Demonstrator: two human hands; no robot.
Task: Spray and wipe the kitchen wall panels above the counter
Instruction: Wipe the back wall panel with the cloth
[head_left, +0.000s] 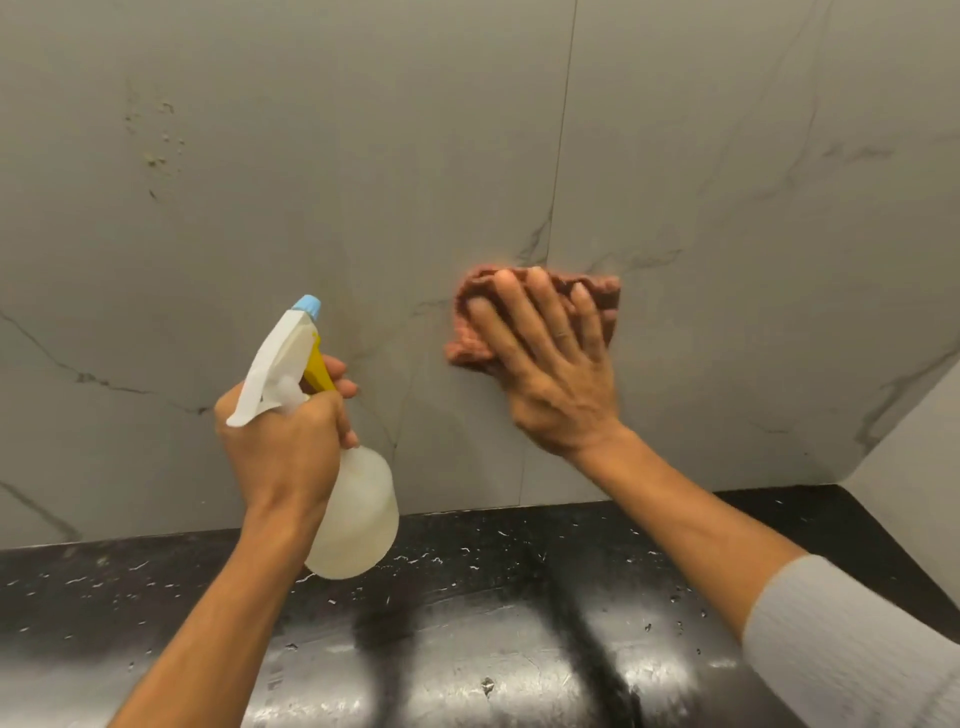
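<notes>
Dark speckled surface (519, 649) up front. Above it, left hand (283, 447) clenched round the neck of the spray bottle (358, 514), fingertips on the yellow trigger, nozzle aimed up at the wall. Further in, right hand (556, 374) with fingers (519, 312) straight, pressing a pink cloth (597, 291) flat on the wall panels (311, 156), right across the seam. Grimy spots (156, 150) well up and left of the cloth, nearer the bottle side. Probably next.
</notes>
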